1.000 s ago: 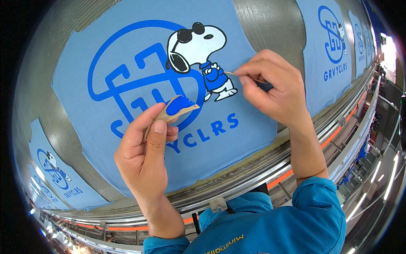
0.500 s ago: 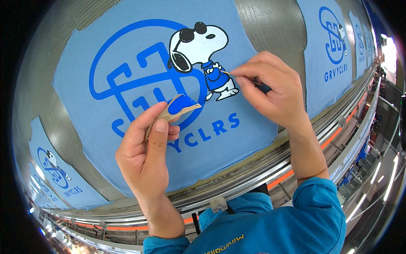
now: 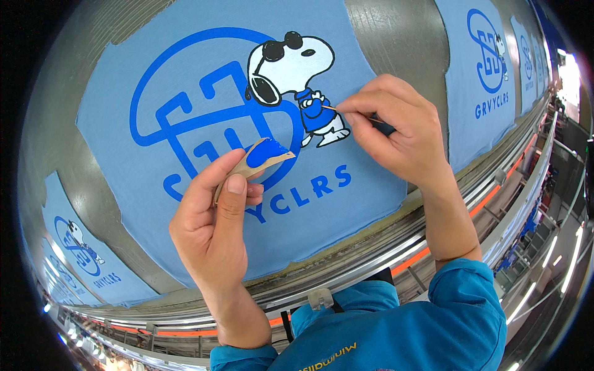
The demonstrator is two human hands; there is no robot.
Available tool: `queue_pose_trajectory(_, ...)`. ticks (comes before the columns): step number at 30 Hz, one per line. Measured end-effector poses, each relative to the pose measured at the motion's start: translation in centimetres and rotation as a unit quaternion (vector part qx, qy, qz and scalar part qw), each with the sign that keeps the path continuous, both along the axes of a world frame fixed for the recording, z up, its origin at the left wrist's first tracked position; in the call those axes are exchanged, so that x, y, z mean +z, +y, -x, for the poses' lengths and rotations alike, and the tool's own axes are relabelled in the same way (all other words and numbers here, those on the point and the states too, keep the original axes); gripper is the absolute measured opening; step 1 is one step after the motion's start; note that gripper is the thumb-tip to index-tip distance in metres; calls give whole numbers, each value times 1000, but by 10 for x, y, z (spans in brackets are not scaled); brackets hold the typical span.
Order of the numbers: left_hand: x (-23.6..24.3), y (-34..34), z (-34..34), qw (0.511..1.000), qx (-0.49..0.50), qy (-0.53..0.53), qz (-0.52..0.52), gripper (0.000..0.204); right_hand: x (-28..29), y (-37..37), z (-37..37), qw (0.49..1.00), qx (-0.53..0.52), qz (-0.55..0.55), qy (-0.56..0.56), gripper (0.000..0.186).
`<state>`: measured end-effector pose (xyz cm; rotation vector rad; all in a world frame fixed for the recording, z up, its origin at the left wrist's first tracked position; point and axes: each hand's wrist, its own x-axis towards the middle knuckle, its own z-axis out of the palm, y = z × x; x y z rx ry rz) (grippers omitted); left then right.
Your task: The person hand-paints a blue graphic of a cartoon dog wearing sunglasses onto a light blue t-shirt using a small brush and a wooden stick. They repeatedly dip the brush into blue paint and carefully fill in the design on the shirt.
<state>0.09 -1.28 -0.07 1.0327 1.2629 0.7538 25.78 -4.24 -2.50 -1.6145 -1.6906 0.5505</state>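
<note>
A light blue fabric panel (image 3: 111,117) carries a blue printed emblem with lettering and a white cartoon dog (image 3: 296,62) in black sunglasses and a blue top. My left hand (image 3: 210,235) grips a tan card (image 3: 253,168) between thumb and fingers, a thick blob of blue paint (image 3: 266,148) on it, held over the emblem. My right hand (image 3: 393,130) pinches a thin wooden stick (image 3: 330,107), its tip at the dog's blue top. Whether the tip touches the fabric I cannot tell.
Similar printed panels (image 3: 476,117) (image 3: 93,253) lie to right and left on a long grey metal platen (image 3: 402,31). Rails with an orange strip (image 3: 482,201) run along its near edge. A grey bracket (image 3: 320,299) sits on the edge by my body.
My right hand has shifted slightly left, bringing the stick's tip further onto the dog's top. My left hand and the card have moved only very slightly.
</note>
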Motion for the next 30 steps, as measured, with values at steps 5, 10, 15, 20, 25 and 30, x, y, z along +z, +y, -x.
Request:
queue_pose_trajectory(5,0,0,0,1000,-1,4,5,25,0,-1,1,1000,-6,1,7,15)
queue_pose_trajectory(10,1,0,-1,1000,0,17,-1,25,7,-1,-6,999,2,34,26,14)
queue_pose_trajectory(15,0,0,0,1000,-1,12,-2,25,9,-3,-11,998,-11,52,45,13)
queue_pose_trajectory(20,1,1,0,1000,-3,10,-4,25,8,-3,-11,999,3,45,21,13)
queue_pose_trajectory(25,0,0,0,1000,-1,13,0,25,6,-3,-10,999,-2,36,16,14)
queue_pose_trajectory(30,0,0,0,1000,-2,14,-3,25,7,-3,-9,999,1,39,15,14)
